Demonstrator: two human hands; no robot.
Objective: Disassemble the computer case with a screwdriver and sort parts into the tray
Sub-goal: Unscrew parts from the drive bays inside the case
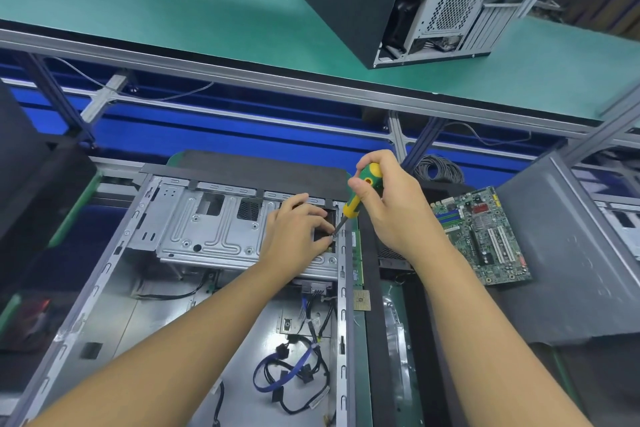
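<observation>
Since the right hand (391, 215) has its grip wrapped round the screwdriver (352, 207), shaft slanting down-left onto the drive cage (207, 229) in the computer case (104, 288), the left hand (298, 232) sits right at the tip. Maybe it's pinching a screw, can't tell.

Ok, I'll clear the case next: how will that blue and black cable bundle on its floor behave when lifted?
Probably floppy: the cable bundle lies in loose loops. Likely light, being thin wires with small connectors. It may snag, since strands run up toward the drive cage.
</observation>
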